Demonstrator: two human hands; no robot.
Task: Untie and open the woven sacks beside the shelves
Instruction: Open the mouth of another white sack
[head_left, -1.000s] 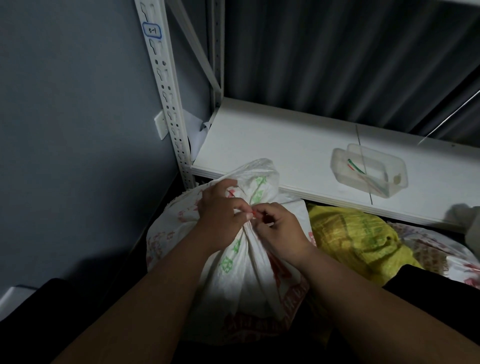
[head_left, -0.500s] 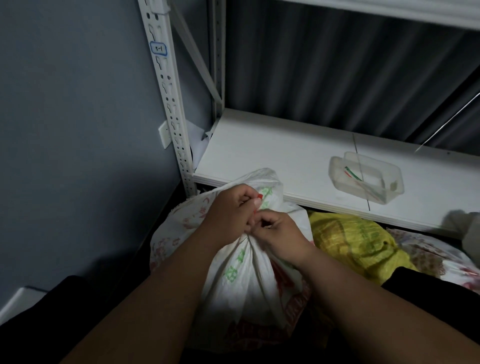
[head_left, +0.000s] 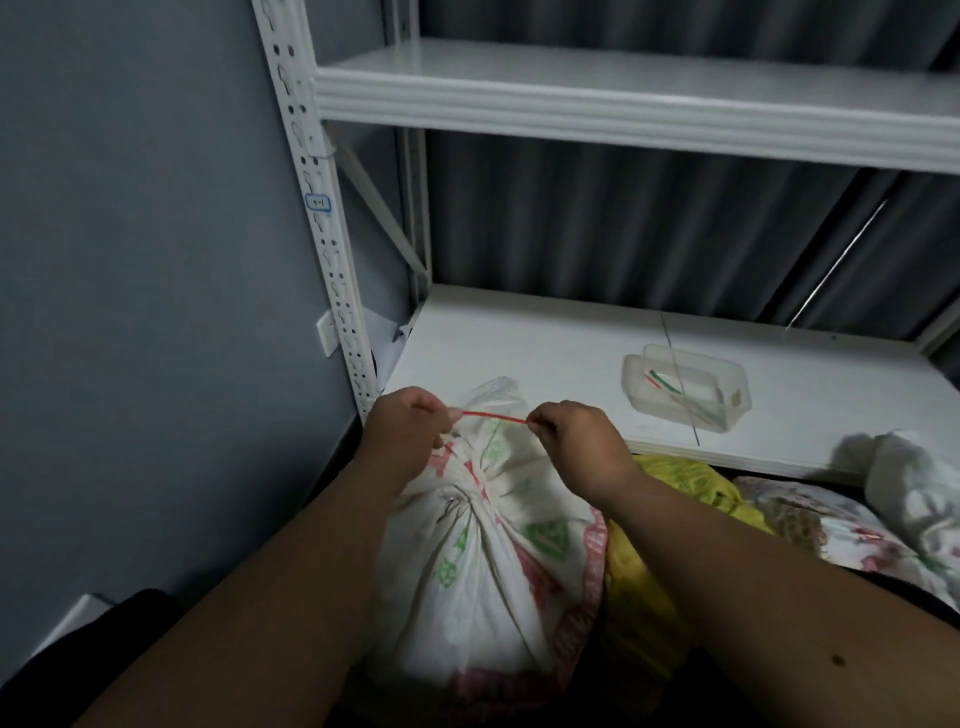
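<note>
- The red tie (head_left: 493, 415), half a second earlier bunched at the neck of the white woven sack (head_left: 488, 561), was now stretched taut just above that neck.
- The left hand (head_left: 402, 431) pinched one end, the right hand (head_left: 576, 441) the other.
- The sack stood just in front of the lower shelf (head_left: 545, 343), its neck still gathered; the tie looked freed, and opening remained.

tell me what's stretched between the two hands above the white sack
A thin red tie runs taut from the left hand to the right hand, each pinching one end, over the white sack, in the head view.
</note>
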